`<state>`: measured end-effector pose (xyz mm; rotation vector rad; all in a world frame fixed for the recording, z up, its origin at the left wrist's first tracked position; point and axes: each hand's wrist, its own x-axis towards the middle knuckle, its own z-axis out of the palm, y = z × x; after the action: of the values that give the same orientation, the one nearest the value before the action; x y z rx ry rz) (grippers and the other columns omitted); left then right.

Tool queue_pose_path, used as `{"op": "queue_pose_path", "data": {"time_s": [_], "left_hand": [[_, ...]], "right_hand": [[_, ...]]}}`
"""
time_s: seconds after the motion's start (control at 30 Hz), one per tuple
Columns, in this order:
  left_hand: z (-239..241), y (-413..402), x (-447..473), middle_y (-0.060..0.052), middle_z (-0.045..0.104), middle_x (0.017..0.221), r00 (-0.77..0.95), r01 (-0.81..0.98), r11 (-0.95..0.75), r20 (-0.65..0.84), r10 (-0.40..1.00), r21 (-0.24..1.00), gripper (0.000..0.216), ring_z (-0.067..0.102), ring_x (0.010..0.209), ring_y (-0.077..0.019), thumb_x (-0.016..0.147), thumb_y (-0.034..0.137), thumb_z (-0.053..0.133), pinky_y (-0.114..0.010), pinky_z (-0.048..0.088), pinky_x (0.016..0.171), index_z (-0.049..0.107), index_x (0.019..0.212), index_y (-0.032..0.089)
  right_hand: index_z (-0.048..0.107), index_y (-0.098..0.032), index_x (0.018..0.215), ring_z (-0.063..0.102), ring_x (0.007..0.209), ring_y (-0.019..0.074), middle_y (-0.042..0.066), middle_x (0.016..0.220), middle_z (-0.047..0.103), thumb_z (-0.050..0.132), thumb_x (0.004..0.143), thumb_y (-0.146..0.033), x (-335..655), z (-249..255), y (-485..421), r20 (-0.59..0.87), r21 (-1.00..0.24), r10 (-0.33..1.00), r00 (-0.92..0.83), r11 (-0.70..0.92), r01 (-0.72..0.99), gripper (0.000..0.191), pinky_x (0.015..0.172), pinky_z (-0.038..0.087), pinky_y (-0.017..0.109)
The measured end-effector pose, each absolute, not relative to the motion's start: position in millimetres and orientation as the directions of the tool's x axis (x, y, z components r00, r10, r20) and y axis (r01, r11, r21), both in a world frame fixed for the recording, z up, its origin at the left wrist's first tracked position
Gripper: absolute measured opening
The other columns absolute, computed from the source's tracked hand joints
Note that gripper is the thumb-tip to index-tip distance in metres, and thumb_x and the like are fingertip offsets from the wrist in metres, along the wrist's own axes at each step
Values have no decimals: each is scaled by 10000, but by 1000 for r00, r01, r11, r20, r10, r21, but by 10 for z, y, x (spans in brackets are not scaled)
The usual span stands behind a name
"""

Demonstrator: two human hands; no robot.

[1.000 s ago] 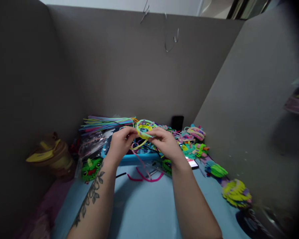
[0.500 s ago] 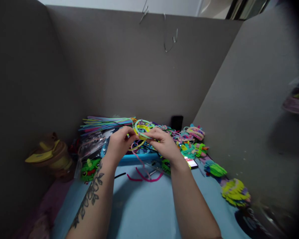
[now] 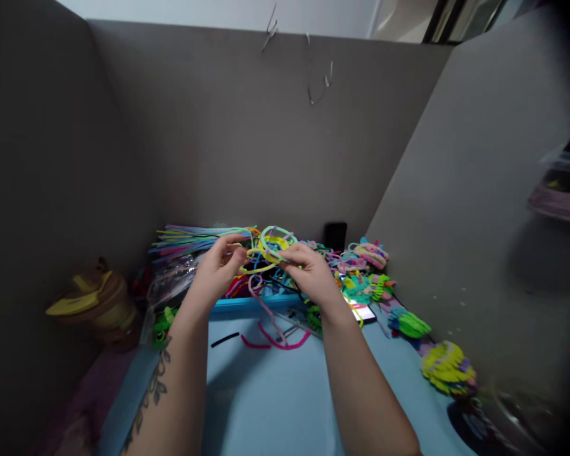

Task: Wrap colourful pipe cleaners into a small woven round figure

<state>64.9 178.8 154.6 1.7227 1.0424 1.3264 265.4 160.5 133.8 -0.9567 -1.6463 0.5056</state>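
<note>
A looped piece of bent pipe cleaners (image 3: 276, 232), mint green on the outside with yellow inside, is held up over the craft pile. My right hand (image 3: 310, 271) pinches its lower right edge between thumb and fingers. To the left, my left hand (image 3: 217, 267) is closed at the fingertips on a yellow pipe cleaner (image 3: 257, 270) that curves out from the loops. A long pink pipe cleaner (image 3: 266, 305) hangs below the piece towards the table. The fingertips hide part of each grip.
Behind my hands sits a blue tray (image 3: 256, 303) with many coloured stems. Bundled pipe cleaners (image 3: 194, 240) lie back left. Magenta pieces (image 3: 289, 346) and a black piece (image 3: 225, 339) rest on the blue table (image 3: 270, 399). Finished fuzzy shapes (image 3: 449, 368) line the right; a lit phone (image 3: 365, 313) is nearby.
My left hand has moved left, away from the loops, widening the space between the hands and drawing the yellow strand out. My right hand stays nearly in place.
</note>
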Motion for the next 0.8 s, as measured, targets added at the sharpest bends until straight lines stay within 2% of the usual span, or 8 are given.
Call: {"op": "queue_pose_path", "data": {"time_s": [0.13,0.3,0.43,0.5,0.57,0.63,0.7,0.8], "left_hand": [[1551,1773,683,-39,682,741,100,245,-364,350,931,899,327,639,674,-175,748,409,669,-248,472,575,646,952,155],[1498,1818,693,-25,671,691,80,356,-463,467,881,812,191,599,635,-153,773,332,620,-247,450,588,694,807,158],[1458,1827,715,-25,670,737,88,436,-595,626,775,675,113,596,692,-149,756,267,638,-249,457,641,702,743,174],[1446,1824,734,-21,675,749,77,427,-613,648,757,665,92,600,687,-146,753,260,657,-250,468,645,699,766,180],[1440,1822,745,-19,691,780,50,362,-594,622,782,718,154,619,680,-146,775,256,646,-256,490,643,684,905,182],[1446,1818,741,-36,700,881,13,340,-609,644,765,717,241,644,754,-158,805,249,626,-274,511,686,644,1037,187],[1467,1801,732,-53,677,966,8,431,-687,759,652,586,228,630,869,-176,818,257,631,-303,508,766,647,1038,199],[1505,1748,745,-35,647,896,222,577,-789,890,398,209,91,580,870,-176,827,234,641,-324,468,812,698,899,234]], "right_hand": [[759,-288,980,610,858,157,26,900,661,624,798,-122,2656,1342,1606,598,-748,801,-34,573,334,281,835,488,324],[746,-293,1021,617,901,162,27,936,675,593,807,-90,2606,1395,1558,579,-732,805,-130,583,353,332,866,480,335],[735,-304,1046,615,918,164,25,951,674,585,797,-79,2549,1397,1548,563,-726,809,-165,581,368,368,875,479,346],[737,-303,1043,613,914,165,27,947,670,576,793,-73,2538,1381,1560,566,-725,809,-161,581,369,376,871,480,346],[743,-294,1032,612,905,167,31,937,671,582,801,-98,2541,1362,1580,579,-724,803,-142,586,364,343,866,481,343],[751,-288,1012,612,891,169,33,927,676,600,804,-130,2548,1340,1602,592,-725,799,-105,584,365,302,862,482,340],[758,-287,990,612,876,169,32,921,677,615,794,-148,2551,1321,1622,596,-730,801,-56,570,377,279,856,484,338],[764,-276,964,616,861,170,30,898,677,624,780,-160,2544,1303,1640,609,-732,793,-4,564,382,259,844,490,333]]}}
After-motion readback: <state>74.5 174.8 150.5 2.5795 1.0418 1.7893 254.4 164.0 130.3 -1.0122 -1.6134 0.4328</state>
